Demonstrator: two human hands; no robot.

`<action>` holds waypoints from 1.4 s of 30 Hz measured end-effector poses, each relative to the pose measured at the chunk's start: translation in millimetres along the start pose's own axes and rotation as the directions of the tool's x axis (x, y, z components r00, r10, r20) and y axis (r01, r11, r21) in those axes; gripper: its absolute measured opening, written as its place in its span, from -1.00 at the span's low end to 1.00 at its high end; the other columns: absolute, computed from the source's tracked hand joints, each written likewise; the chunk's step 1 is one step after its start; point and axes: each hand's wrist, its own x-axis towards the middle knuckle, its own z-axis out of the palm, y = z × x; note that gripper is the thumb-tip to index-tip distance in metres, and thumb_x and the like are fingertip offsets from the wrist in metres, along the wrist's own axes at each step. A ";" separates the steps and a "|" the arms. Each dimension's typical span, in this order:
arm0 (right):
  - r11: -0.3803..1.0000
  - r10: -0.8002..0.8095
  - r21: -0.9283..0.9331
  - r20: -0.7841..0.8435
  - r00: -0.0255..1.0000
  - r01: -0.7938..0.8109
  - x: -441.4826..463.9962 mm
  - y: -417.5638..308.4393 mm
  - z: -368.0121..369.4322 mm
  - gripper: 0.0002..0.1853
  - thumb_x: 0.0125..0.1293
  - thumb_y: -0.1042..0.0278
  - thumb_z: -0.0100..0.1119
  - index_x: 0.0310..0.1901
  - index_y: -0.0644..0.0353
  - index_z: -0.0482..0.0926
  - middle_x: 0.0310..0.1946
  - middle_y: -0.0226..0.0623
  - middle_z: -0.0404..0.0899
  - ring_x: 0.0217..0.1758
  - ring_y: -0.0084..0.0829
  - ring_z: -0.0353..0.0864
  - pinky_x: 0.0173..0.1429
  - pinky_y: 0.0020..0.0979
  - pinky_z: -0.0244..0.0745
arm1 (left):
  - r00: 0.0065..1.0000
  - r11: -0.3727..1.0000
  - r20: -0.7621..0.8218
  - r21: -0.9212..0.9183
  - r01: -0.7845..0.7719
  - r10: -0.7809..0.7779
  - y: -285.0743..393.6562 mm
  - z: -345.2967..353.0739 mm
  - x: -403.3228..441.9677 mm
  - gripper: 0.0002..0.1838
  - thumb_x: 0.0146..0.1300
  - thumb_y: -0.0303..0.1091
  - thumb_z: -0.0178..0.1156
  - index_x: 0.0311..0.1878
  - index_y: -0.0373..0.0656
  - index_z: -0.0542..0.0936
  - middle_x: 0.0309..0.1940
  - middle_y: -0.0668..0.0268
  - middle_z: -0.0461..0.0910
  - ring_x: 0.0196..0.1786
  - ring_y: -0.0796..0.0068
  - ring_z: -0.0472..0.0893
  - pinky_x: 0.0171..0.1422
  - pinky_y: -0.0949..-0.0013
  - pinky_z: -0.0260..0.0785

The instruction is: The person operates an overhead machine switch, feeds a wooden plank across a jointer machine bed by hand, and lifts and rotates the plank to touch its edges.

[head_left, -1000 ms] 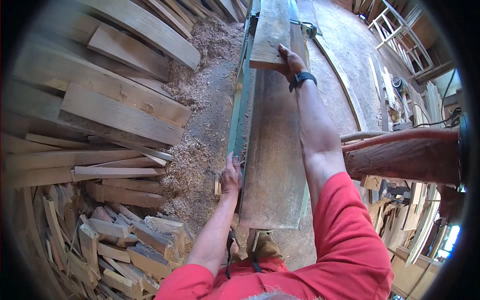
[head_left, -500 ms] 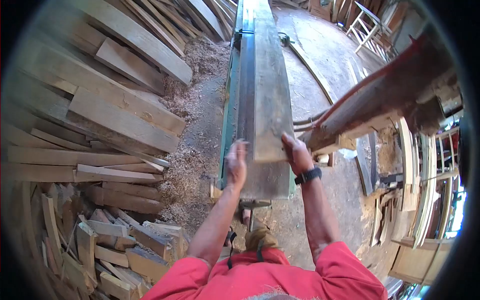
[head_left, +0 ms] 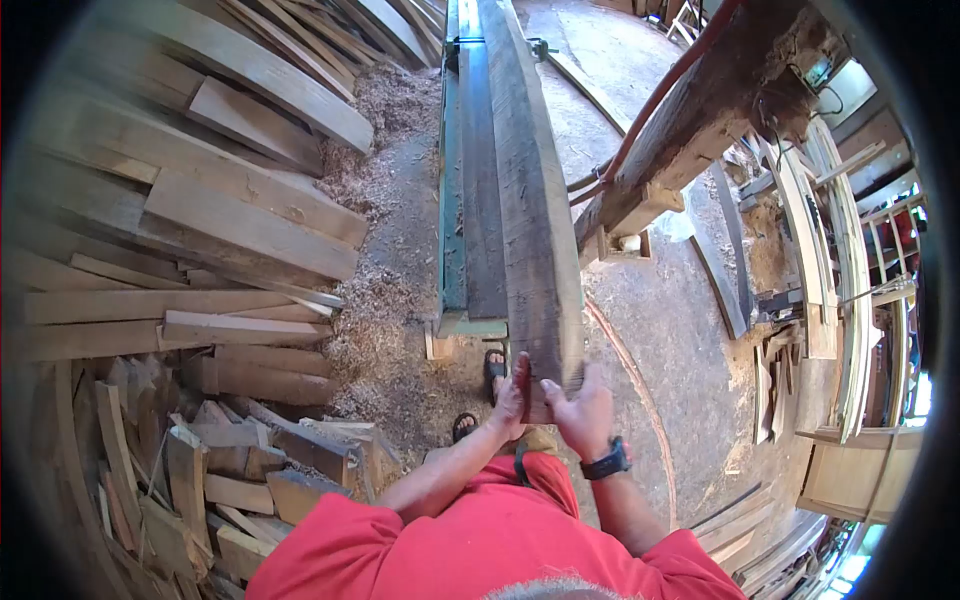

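Our left hand [head_left: 512, 402] and right hand [head_left: 586, 410] clasp a long, rough, grey-brown wooden board [head_left: 535, 240] by opposite edges, likely steadying its end overhanging the green-sided metal bed [head_left: 483, 220].

Open floor [head_left: 405, 260] separates the left edge of the surface [head_left: 485, 240] from the stacked boards [head_left: 250, 235]. A plank [head_left: 540, 230] juts past the near edge; off the right, a thick beam [head_left: 690, 130] obstructs.
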 end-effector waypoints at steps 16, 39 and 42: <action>0.905 -0.302 0.317 0.007 0.953 0.284 -51.9 -62.9 26.6 0.12 0.25 0.19 0.51 0.65 0.56 0.02 0.50 0.42 0.35 0.46 0.26 0.54 0.44 -0.02 0.57 | 0.963 0.975 0.265 -0.199 0.103 -0.048 35.5 -18.9 -59.8 -0.13 0.55 0.46 -0.02 0.60 -0.06 0.43 0.44 0.22 0.62 0.39 0.23 0.66 0.56 0.07 0.44; 0.433 -0.638 0.421 -0.481 0.601 0.797 -12.5 -199.0 -106.4 0.28 0.10 0.34 0.49 0.73 0.45 -0.19 0.58 0.30 0.33 0.57 0.13 0.50 0.56 -0.07 0.46 | 0.725 0.930 0.597 -0.325 -0.171 0.343 175.5 189.3 -176.1 -0.32 0.72 0.21 -0.13 0.63 -0.08 0.33 0.49 0.15 0.55 0.41 0.16 0.64 0.59 0.01 0.45; 0.433 -0.628 0.374 -0.528 0.572 0.820 -7.9 -212.2 -119.5 0.27 0.08 0.40 0.48 0.72 0.48 -0.17 0.46 0.20 0.46 0.45 -0.04 0.59 0.51 -0.14 0.50 | 0.726 0.922 0.579 -0.321 -0.217 0.372 182.3 213.0 -183.5 -0.34 0.74 0.17 -0.15 0.63 -0.08 0.32 0.50 0.14 0.54 0.41 0.15 0.64 0.60 0.00 0.45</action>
